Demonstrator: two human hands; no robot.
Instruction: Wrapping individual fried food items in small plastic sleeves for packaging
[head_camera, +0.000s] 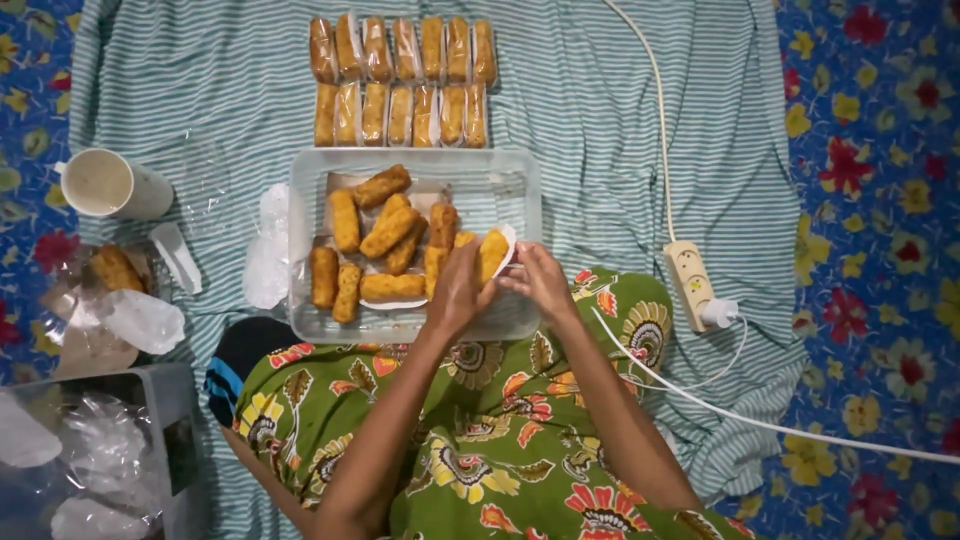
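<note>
A clear plastic tray (510, 180) lies on a striped cloth and holds several fried golden rolls (388, 232). My left hand (459, 292) and my right hand (541, 281) meet over the tray's near right corner. Together they grip one fried roll (491, 254) sitting in a thin clear plastic wrapper. Beyond the tray, two rows of wrapped rolls (402, 82) lie side by side on the cloth.
A white cup (108, 185) stands at the left, near a wrapped roll (117, 268) and loose plastic bags (142, 318). A grey bin (172, 400) with plastic sits at lower left. A white power strip (690, 283) and cable lie at the right.
</note>
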